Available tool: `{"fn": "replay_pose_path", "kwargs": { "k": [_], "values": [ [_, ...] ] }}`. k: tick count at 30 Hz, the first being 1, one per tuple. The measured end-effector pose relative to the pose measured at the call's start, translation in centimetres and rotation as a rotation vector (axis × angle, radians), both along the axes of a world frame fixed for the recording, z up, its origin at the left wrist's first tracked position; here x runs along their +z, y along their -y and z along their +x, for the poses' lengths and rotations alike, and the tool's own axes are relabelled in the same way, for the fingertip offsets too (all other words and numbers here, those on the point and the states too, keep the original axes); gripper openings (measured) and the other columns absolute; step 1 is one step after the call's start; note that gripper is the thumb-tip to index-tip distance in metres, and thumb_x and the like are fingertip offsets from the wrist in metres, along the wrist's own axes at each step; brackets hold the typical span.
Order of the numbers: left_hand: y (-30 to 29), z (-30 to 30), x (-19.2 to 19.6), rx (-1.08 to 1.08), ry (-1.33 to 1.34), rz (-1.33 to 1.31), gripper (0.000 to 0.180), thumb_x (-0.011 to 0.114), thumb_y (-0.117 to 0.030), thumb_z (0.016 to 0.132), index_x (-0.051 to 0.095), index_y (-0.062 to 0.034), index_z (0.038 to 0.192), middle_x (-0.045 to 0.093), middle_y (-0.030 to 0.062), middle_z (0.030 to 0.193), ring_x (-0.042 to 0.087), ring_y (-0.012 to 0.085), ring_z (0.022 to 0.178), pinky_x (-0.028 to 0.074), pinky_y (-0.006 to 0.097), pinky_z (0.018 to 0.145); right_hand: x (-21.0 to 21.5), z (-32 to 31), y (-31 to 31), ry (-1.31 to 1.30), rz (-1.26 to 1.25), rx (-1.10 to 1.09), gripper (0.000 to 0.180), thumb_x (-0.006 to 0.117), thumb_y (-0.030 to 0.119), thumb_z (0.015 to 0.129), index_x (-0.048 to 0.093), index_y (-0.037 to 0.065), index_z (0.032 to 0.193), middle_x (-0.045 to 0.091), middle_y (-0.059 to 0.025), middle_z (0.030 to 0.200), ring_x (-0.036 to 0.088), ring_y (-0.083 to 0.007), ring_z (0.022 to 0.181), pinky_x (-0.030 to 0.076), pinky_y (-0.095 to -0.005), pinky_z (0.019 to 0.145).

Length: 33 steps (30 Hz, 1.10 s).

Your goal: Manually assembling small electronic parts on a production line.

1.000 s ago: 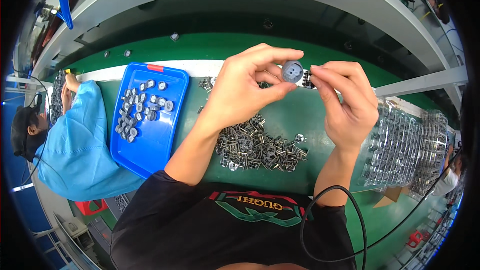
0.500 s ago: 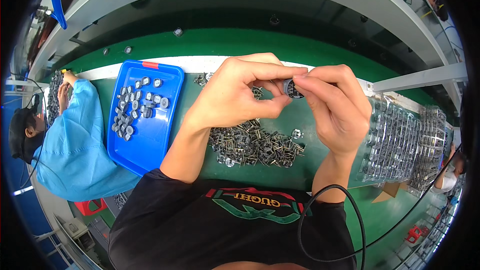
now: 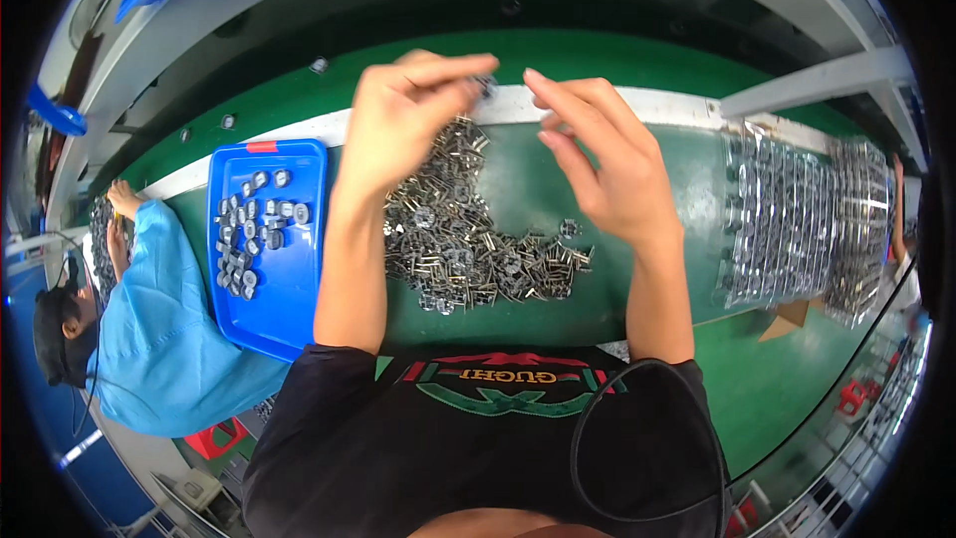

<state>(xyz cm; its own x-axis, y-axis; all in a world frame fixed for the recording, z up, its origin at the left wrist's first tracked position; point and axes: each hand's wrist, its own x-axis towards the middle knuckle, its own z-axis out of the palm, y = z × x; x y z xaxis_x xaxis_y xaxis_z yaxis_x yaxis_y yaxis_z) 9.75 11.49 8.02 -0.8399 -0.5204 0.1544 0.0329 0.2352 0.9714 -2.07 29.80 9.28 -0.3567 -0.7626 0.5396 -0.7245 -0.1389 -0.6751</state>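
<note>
My left hand (image 3: pixel 408 120) is raised above the green table (image 3: pixel 558 179), thumb and fingers pinched on a small dark round metal part (image 3: pixel 485 86). My right hand (image 3: pixel 602 159) hovers just to its right with the fingers spread and nothing in them. Under both hands lies a heap of small grey metal parts (image 3: pixel 468 239). A blue tray (image 3: pixel 267 249) with several round finished pieces sits to the left of my left forearm.
Clear plastic blister trays (image 3: pixel 807 219) are stacked at the right. A person in a blue smock (image 3: pixel 159 329) works at the far left. A grey shelf rail (image 3: pixel 817 70) crosses the upper right.
Both hands were joined on the round part; now my right hand has let go and drawn away to the right, and my left hand alone keeps the part. The view has shifted.
</note>
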Motion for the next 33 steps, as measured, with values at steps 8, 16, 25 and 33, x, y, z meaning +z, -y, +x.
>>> {"fn": "replay_pose_path", "kwargs": {
  "k": [8, 16, 25, 33],
  "values": [
    [12.2, -4.9, -9.1, 0.505, 0.336, -0.360, 0.024, 0.073, -0.019, 0.079, 0.076, -0.0073, 0.100, 0.075, 0.0116, 0.091, 0.072, 0.0226, 0.087, 0.054, 0.033, 0.081, -6.3, -0.7, -9.5, 0.209, 0.631, -0.049, 0.021, 0.074, 0.022, 0.080, 0.071, 0.006, 0.093, 0.062, -0.0084, 0.083, 0.063, -0.0255, 0.074, 0.049, -0.0394, 0.066],
    [15.2, -9.0, -9.7, 0.567, 0.484, -0.496, 0.030, 0.069, -0.037, 0.082, 0.077, -0.0126, 0.098, 0.073, 0.0119, 0.100, 0.069, 0.0325, 0.098, 0.052, 0.040, 0.089, -8.3, 1.8, -10.1, 0.183, 0.580, -0.316, 0.018, 0.078, 0.020, 0.077, 0.068, 0.004, 0.078, 0.062, -0.0066, 0.077, 0.062, -0.0238, 0.066, 0.048, -0.0364, 0.060],
    [15.1, -0.7, -9.7, 0.530, 0.778, -0.736, 0.025, 0.068, -0.023, 0.084, 0.073, -0.0119, 0.105, 0.070, 0.0146, 0.107, 0.065, 0.0353, 0.103, 0.052, 0.042, 0.091, -7.5, 1.4, -8.6, 0.307, 0.203, -0.229, 0.012, 0.074, -0.004, 0.076, 0.065, -0.001, 0.082, 0.068, -0.0084, 0.089, 0.061, -0.0145, 0.062, 0.049, -0.0255, 0.053],
    [8.8, -0.2, -4.8, 0.402, 0.227, -0.527, 0.036, 0.069, -0.006, 0.074, 0.071, -0.0027, 0.110, 0.063, 0.0167, 0.105, 0.069, 0.0239, 0.092, 0.056, 0.033, 0.082, -0.6, -0.2, -3.2, 0.101, 0.022, -0.060, 0.012, 0.072, -0.006, 0.075, 0.065, -0.001, 0.083, 0.067, -0.0082, 0.082, 0.063, -0.0139, 0.065, 0.049, -0.0247, 0.054]
  ]
}}
